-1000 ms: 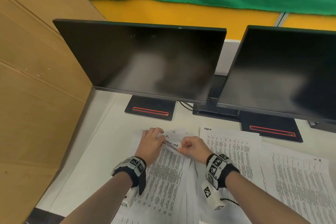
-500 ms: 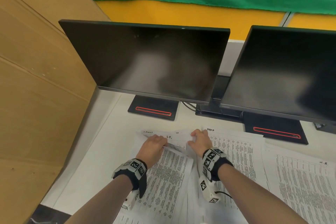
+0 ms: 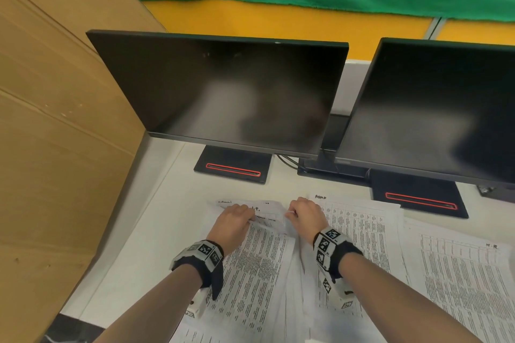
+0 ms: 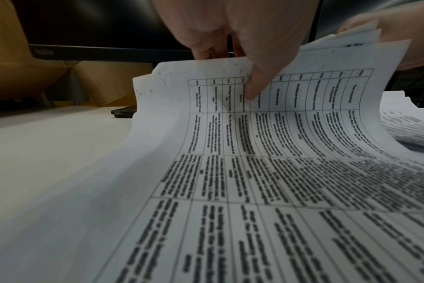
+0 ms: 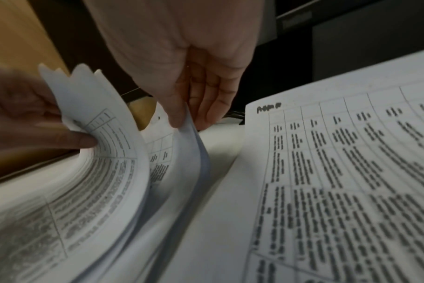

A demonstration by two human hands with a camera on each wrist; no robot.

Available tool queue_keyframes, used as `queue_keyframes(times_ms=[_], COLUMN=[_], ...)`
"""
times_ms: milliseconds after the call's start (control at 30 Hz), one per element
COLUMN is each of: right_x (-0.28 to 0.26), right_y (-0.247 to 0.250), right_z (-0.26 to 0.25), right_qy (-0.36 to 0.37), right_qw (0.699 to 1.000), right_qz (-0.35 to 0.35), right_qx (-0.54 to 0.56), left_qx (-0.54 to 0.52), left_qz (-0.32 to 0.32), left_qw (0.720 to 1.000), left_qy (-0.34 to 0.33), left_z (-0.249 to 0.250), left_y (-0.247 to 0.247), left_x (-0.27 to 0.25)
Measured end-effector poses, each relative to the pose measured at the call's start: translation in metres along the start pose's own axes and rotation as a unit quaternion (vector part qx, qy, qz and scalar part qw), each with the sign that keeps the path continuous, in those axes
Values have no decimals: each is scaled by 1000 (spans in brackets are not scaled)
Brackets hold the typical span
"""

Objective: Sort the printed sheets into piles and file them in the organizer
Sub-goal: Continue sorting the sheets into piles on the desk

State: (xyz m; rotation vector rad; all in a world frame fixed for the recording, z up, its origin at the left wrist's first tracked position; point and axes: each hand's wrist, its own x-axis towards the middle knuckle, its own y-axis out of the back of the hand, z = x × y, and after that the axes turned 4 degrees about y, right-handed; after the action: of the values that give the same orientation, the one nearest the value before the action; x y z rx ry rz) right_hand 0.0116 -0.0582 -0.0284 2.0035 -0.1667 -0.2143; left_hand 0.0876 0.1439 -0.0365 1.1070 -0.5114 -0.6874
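A stack of printed sheets [image 3: 259, 264] with dense tables lies on the white desk before me. My left hand [image 3: 237, 220] pinches the lifted top edges of several sheets [image 4: 254, 118], thumb on the printed face. My right hand [image 3: 303, 216] pinches the raised top corner of other sheets [image 5: 194, 145] from the same stack, thumb against fingers. Between the two bunches a lower sheet [image 5: 160, 151] shows. A second pile [image 3: 359, 234] lies to the right, a third pile [image 3: 462, 281] farther right. No organizer is in view.
Two dark monitors [image 3: 223, 92] [image 3: 440, 108] stand on black bases [image 3: 234, 167] [image 3: 418, 198] just behind the papers. A brown cardboard wall [image 3: 55, 147] closes the left side. Bare white desk [image 3: 139, 245] lies left of the stack.
My right hand has moved away from the left one, up and right to the stack's top right corner, spreading the sheets apart. The left hand has stayed on the top edge.
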Motion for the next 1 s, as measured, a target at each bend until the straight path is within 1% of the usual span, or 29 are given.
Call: queue_keyframes(times_ms=[167, 233, 300, 333, 400, 467, 500, 533, 600, 667, 700, 767, 800, 867, 900, 967, 1000], right_x=[-5, -9, -14, -17, -20, -22, -24, -26, -31, -32, -31, -26, -22, -14, -10, -6, -4], right_y=[4, 4, 8, 10, 9, 5, 5, 6, 10, 11, 11, 10, 9, 5, 2, -4, -6], right_z=[1, 0, -1, -3, -1, 2, 1, 1, -5, -8, -9, -9, -7, -3, 1, 6, 7], right_qy=[49, 69, 72, 76, 93, 107, 117, 123, 109, 75, 54, 14, 0, -2, 0, -9, -15], right_qw=[995, 995, 995, 994, 988, 983, 985, 988, 991, 977, 971, 968, 973, 991, 996, 997, 997], right_qz=[-27, -25, -17, -3, 49, 104, 101, 83, -1, -67, -77, -72, -69, -64, -66, -72, -73], right_qx=[-77, -74, -69, -83, -113, -105, -74, -32, 81, 187, 220, 238, 218, 115, 68, 18, 10], left_qx=[0, 1, 2, 0, -12, -19, -25, -32, -34, -20, -15, -15, -17, -21, -20, -16, -16], left_qz=[-2, -7, -10, -12, -17, -19, -18, -18, -16, -7, -3, 7, 12, 25, 30, 40, 43], left_qw=[1000, 1000, 1000, 1000, 1000, 999, 999, 999, 998, 1000, 1000, 1000, 1000, 999, 999, 999, 999], left_qy=[-5, -4, -3, -1, 16, 33, 37, 39, 42, 12, -5, -9, -9, -11, -13, -22, -24], left_z=[2, 1, 1, 1, 2, 6, 7, 7, 6, 5, 4, 4, 4, 3, 3, 2, 2], left_y=[1, 1, 2, 3, 4, 7, 7, 6, 6, 7, 7, 7, 6, 6, 5, 4, 3], left_x=[-1, 0, 1, 1, 2, 1, 1, 1, 1, 1, 1, -2, -3, -5, -6, -8, -8])
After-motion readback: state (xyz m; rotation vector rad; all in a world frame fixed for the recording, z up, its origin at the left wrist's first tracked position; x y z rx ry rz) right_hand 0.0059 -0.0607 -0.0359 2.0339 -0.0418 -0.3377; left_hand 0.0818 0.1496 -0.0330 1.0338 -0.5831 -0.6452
